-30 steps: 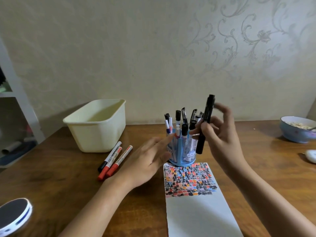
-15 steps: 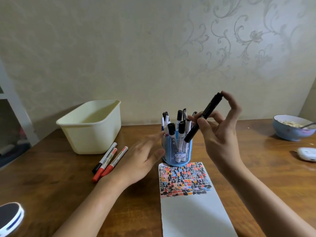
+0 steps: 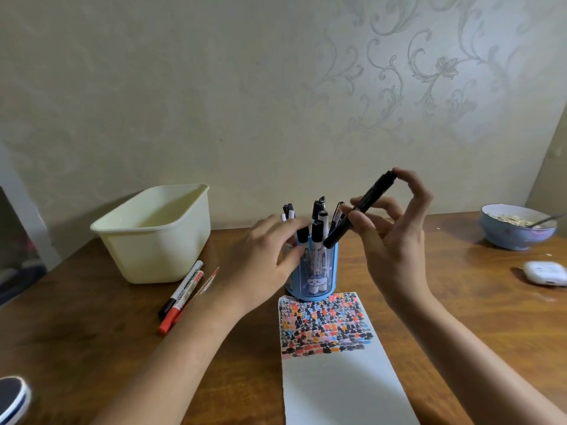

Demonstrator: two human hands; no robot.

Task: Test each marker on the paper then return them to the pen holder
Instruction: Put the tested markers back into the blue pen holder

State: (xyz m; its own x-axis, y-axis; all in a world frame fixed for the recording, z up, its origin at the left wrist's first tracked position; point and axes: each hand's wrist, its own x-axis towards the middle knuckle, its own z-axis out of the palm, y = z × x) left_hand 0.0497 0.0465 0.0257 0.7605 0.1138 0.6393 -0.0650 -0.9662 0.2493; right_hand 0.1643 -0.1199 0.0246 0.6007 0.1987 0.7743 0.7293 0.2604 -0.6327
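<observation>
Your paper [image 3: 343,375] lies lengthwise toward you, its scribbled end touching the holder [image 3: 313,271]. Your right hand [image 3: 395,240] pinches the black marker [image 3: 359,210] just above and right of the holder, tilted, low end toward the holder's rim. Your left hand [image 3: 264,259] reaches flat-fingered, blurred, against the holder's left side, grasping nothing.

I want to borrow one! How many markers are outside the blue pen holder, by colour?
Black-capped white marker lying on the wooden table: 1
Red-capped white markers lying beside it: 2
All-black marker held in the right hand: 1
Total: 4
</observation>
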